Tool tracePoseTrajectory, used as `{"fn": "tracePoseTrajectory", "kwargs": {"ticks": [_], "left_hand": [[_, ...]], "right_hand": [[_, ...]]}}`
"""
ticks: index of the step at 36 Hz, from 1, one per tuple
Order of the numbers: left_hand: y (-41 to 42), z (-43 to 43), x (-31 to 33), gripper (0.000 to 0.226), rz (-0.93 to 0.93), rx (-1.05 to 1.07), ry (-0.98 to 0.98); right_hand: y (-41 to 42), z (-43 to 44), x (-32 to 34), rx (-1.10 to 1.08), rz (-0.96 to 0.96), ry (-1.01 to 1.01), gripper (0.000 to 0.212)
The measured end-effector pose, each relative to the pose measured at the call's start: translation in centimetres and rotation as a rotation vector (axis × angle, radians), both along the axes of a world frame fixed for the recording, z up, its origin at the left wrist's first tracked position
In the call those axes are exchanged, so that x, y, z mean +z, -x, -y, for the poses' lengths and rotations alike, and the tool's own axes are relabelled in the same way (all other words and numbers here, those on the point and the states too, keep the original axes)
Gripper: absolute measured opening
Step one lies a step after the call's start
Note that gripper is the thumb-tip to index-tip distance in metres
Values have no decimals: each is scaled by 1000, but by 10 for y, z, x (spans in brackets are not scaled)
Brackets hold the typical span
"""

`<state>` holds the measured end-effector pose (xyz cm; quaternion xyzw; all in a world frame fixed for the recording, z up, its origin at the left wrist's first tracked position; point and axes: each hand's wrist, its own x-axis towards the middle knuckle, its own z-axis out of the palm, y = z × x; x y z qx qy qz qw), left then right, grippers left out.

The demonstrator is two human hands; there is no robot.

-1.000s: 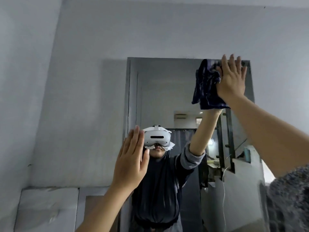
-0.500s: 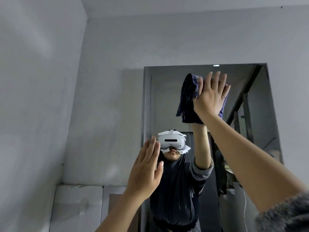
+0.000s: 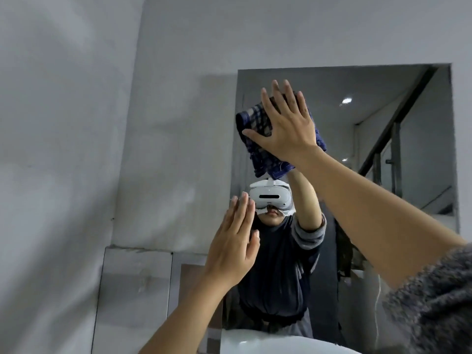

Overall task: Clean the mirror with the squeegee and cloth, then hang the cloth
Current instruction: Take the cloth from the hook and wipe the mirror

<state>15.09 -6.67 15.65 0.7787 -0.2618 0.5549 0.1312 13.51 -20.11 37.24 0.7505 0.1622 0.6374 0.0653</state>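
A frameless mirror (image 3: 398, 129) hangs on a grey wall ahead of me. My right hand (image 3: 286, 123) is raised, fingers spread flat, pressing a dark blue checked cloth (image 3: 258, 123) against the mirror's upper left part. The cloth bunches out to the left and below the palm. My left hand (image 3: 233, 241) is lower, flat with fingers together, against the mirror's left edge. It holds nothing. No squeegee is in view.
The mirror reflects a person in a white headset, a stair railing (image 3: 393, 129) and ceiling lights. A white basin rim (image 3: 260, 341) shows at the bottom. Grey wall panels (image 3: 132, 297) stand at the lower left, and a side wall (image 3: 56, 149) closes in on the left.
My right hand has swept the cloth leftward across the top of the mirror, from its upper right corner to its upper left. My left hand stays at the mirror's left edge.
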Motion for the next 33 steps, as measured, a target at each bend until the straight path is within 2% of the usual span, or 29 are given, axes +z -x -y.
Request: {"fn": "tracePoseTrajectory", "kwargs": {"ticks": [11,15,20,26,33], "left_hand": [[-4,1,0,59,14,-22,-2],[1,4,0,60,18,-40,29],[3,6,-1,60,0,-52,56],[0,6,-9,65,-15,-56,53],[-2,4,-19,65,-16,-95,75]], "right_hand": [[20,175,-46,-43,15,-594,89],[22,191,-69,-13,15,-802,87],[15,167,-83,43,39,-1007,89],[8,111,-84,48,45,-939,89],[2,23,-62,54,13,-570,89]]}}
